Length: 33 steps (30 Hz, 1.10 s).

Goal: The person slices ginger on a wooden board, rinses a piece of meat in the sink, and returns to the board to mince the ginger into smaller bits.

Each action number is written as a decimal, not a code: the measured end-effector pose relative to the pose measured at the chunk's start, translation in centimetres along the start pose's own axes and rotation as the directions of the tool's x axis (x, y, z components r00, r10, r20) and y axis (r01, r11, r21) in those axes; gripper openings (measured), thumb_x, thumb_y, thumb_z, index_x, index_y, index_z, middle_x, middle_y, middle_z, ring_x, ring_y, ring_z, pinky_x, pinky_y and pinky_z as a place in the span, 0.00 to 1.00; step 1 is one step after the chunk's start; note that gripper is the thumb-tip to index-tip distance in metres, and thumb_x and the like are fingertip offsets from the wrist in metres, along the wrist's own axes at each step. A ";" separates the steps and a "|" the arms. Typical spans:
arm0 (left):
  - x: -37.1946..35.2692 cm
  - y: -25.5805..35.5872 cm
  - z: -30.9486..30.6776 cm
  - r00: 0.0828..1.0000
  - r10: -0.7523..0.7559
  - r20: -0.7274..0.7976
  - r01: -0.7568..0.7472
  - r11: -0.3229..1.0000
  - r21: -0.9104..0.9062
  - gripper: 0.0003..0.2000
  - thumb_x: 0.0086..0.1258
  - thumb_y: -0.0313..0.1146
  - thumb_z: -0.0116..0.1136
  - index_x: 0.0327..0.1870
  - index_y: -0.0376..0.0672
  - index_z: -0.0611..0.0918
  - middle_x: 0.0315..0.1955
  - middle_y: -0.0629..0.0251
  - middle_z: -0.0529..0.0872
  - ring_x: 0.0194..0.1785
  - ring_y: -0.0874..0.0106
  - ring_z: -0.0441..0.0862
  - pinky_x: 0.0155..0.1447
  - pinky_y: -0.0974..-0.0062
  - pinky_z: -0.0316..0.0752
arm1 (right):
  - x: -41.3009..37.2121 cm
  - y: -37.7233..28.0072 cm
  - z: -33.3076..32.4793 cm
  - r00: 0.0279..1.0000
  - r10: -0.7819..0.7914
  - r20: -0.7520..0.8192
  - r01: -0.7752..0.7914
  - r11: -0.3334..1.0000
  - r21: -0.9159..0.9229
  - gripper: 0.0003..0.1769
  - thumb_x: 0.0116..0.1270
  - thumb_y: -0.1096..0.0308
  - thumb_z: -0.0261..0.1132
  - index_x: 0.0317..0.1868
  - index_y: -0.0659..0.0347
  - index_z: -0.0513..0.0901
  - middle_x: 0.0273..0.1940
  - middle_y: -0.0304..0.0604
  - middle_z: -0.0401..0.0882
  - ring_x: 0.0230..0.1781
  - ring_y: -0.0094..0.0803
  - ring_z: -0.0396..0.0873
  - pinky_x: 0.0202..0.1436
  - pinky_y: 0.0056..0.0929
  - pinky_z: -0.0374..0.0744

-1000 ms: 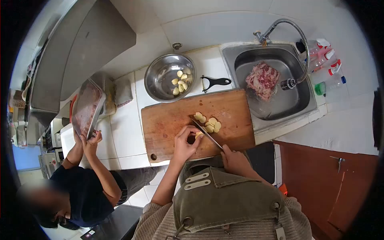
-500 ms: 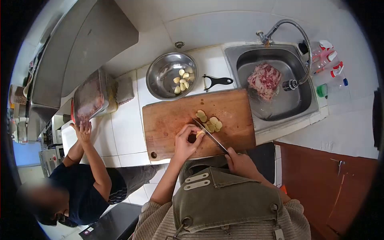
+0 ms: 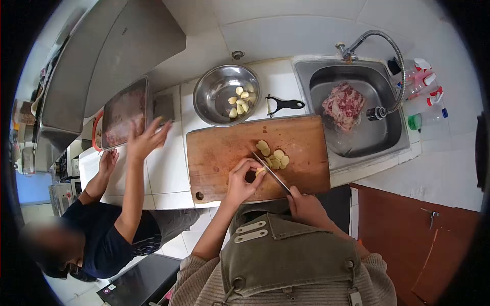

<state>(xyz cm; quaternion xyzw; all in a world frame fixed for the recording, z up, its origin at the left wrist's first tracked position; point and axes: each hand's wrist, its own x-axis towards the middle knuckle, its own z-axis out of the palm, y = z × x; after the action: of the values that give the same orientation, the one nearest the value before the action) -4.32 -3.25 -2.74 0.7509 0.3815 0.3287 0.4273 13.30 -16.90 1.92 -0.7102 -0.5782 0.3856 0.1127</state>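
Note:
On the wooden cutting board (image 3: 224, 148), my left hand (image 3: 243, 181) pinches a garlic clove (image 3: 260, 172) between thumb and fingers. My right hand (image 3: 308, 208) grips the handle of a knife (image 3: 276, 177), whose blade lies against the clove. Just beyond the blade rest several garlic slices (image 3: 275, 159) in a small spread. Behind the board a steel bowl (image 3: 206, 104) holds several peeled cloves (image 3: 240, 104). A black peeler (image 3: 287, 104) lies to the right of the bowl.
At right, a steel sink (image 3: 316, 76) contains raw meat (image 3: 344, 106) under a flexible faucet (image 3: 398, 46). Spray bottles (image 3: 423, 81) stand beyond it. To the left, a co-worker (image 3: 109, 239) reaches toward a clear container of meat (image 3: 124, 117) on the tiled counter.
The co-worker's one hand has lifted off the container and moved right, and the container sits differently. My hands, knife and clove stay nearly in place; the view has shifted slightly.

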 end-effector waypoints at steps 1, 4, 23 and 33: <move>0.0 0.0 0.0 1.000 -0.007 0.001 0.007 1.000 -0.009 0.08 0.60 0.24 0.70 0.38 0.34 0.83 0.37 0.58 0.85 0.39 0.70 0.85 0.45 0.76 0.80 | 0.4 -0.2 0.2 0.999 -0.034 -0.025 0.034 0.999 0.005 0.10 0.77 0.61 0.51 0.47 0.60 0.66 0.22 0.60 0.79 0.26 0.62 0.81 0.30 0.59 0.78; -0.2 -0.4 0.2 1.000 -0.010 -0.021 0.010 0.999 -0.038 0.08 0.61 0.25 0.70 0.38 0.34 0.83 0.37 0.58 0.85 0.39 0.69 0.86 0.45 0.76 0.81 | 1.3 -1.1 0.5 0.998 -0.039 -0.053 0.037 0.999 -0.040 0.10 0.76 0.63 0.51 0.48 0.61 0.66 0.23 0.61 0.79 0.27 0.62 0.82 0.31 0.58 0.78; -0.1 0.1 0.2 0.999 -0.006 -0.032 0.005 0.999 -0.037 0.07 0.61 0.22 0.68 0.38 0.34 0.83 0.38 0.58 0.84 0.38 0.69 0.85 0.44 0.76 0.81 | -0.2 0.8 1.0 0.997 0.066 0.029 -0.068 0.994 0.085 0.10 0.78 0.62 0.49 0.48 0.60 0.64 0.25 0.60 0.79 0.27 0.63 0.81 0.31 0.57 0.77; -0.2 -0.4 0.3 1.000 -0.007 -0.019 0.008 1.000 0.011 0.07 0.62 0.22 0.69 0.38 0.34 0.83 0.37 0.59 0.84 0.39 0.72 0.84 0.46 0.77 0.80 | -1.6 0.6 -0.2 0.999 -0.007 -0.032 0.009 0.997 0.071 0.11 0.77 0.62 0.52 0.48 0.61 0.65 0.22 0.58 0.78 0.26 0.61 0.81 0.28 0.55 0.77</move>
<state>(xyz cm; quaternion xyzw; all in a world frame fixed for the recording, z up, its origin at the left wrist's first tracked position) -4.32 -3.38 -3.28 0.7487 0.3902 0.3322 0.4206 13.87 -18.50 2.36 -0.7094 -0.5651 0.3940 0.1488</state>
